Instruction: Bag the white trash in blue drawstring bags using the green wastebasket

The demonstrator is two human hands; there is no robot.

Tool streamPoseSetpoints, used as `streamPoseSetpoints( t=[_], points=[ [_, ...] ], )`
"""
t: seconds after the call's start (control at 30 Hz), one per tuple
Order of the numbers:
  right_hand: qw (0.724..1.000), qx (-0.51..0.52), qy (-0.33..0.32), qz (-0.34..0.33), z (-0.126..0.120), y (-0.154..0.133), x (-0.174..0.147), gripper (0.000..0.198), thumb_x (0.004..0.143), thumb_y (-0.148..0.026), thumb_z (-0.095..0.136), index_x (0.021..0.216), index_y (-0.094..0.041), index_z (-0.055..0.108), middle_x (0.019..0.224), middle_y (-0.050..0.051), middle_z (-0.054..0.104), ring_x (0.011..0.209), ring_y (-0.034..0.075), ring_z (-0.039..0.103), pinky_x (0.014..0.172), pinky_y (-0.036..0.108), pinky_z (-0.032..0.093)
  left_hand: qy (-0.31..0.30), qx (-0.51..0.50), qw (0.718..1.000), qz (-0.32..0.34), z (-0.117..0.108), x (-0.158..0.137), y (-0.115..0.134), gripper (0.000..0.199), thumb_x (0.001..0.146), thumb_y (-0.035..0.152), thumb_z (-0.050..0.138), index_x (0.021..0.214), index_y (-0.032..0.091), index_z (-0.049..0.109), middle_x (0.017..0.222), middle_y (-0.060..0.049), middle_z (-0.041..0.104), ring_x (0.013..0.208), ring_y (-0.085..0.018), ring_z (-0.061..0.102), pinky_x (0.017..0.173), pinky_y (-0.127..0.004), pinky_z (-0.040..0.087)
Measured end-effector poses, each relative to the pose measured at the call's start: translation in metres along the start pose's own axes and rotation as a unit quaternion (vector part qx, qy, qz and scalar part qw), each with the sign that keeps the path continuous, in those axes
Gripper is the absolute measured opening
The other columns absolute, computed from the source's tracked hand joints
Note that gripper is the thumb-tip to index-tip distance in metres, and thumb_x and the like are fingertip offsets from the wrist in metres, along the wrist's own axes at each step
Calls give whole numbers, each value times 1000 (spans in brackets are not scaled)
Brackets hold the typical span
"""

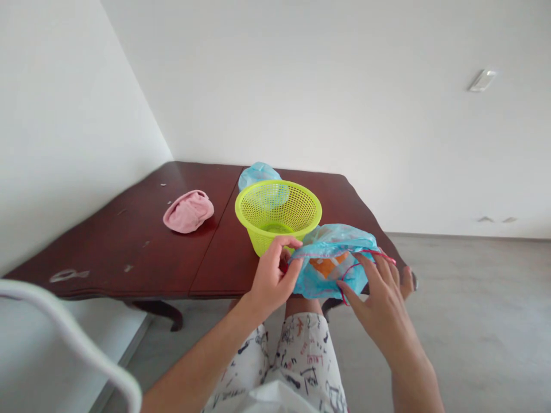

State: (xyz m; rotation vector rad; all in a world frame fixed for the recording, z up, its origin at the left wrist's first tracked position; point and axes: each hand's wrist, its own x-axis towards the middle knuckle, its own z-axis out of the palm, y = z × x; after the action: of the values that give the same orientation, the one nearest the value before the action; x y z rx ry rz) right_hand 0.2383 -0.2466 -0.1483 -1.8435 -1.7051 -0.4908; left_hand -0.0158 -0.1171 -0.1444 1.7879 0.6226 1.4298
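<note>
Head view: blue bag [330,246] at the near edge of the tabletop [228,258], by its right corner; left hand [274,272] pinches the rim; right hand [381,298] has thumb and fingers apart at the mouth; opening seems underway, likely needing wider spreading next.

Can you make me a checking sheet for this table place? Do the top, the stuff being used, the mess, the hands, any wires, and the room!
Surface: dark table, with pale marks at left.
Job's things: front bag, blue, mouth open, something orange showing inside; lime basket beside it.
Clutter: pink cloth at left; blue back bag behind the basket.
Hands: left hand pinches the front bag's rim; right hand touches its mouth, grip unclear.
Cables: white curved piece at lower left; cord or tube, can't tell.
Surroundings: white walls, grey floor.
</note>
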Motion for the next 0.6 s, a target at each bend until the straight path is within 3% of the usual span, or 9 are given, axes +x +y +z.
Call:
streamPoseSetpoints(
  t=[0.1,0.2,0.27,0.33,0.4,0.47,0.53,0.6],
  points=[
    [999,3,-24,-30,-1,-4,1,52,114,-59,75,159,-33,72,174,20,62,167,50,53,143,87,18,21,80,989,120,-2,-13,9,29,111,15,73,137,26,71,130,-12,79,113,-23,78,94,-36,67],
    [997,13,-40,-66,-2,-11,2,40,115,-54,75,150,-36,78,180,17,57,172,49,49,143,85,21,58,144,948,278,1,-32,16,30,103,6,79,125,27,75,126,-8,82,116,-22,80,104,-38,68],
    [995,21,-47,-83,-3,-12,3,38,117,-52,73,151,-37,79,182,17,56,172,47,51,143,84,25,14,114,914,390,7,-46,18,18,106,11,79,111,28,78,119,-2,86,105,-18,81,101,-34,69],
    [994,31,-44,-91,-2,-10,2,40,117,-50,73,155,-36,77,182,18,56,171,47,53,141,82,33,-84,66,890,444,16,-56,19,15,110,18,77,100,29,76,124,2,89,106,-17,84,100,-30,71],
    [994,47,-34,-92,-2,-5,1,43,116,-47,75,157,-34,76,182,19,57,170,50,54,136,80,43,-192,56,898,393,25,-60,20,14,111,18,73,103,29,75,136,-2,89,119,-20,85,108,-31,72],
    [993,66,-30,-95,-3,0,1,44,115,-41,74,158,-32,76,181,20,57,169,52,54,130,78,51,-259,70,925,269,32,-54,21,19,110,12,66,116,27,75,145,-10,86,133,-26,83,119,-39,69],
    [991,90,-34,-95,-8,2,2,36,115,-35,73,150,-30,79,176,20,63,165,50,59,126,74,57,-259,71,951,150,35,-42,19,27,110,9,59,126,25,75,149,-15,83,141,-30,80,125,-48,66],
    [987,130,-41,-90,-13,2,5,19,116,-32,73,133,-29,81,165,16,72,157,43,67,125,67,61,-229,60,967,93,39,-27,15,30,112,7,54,125,25,75,151,-15,80,143,-30,77,128,-52,64]
  ],
)
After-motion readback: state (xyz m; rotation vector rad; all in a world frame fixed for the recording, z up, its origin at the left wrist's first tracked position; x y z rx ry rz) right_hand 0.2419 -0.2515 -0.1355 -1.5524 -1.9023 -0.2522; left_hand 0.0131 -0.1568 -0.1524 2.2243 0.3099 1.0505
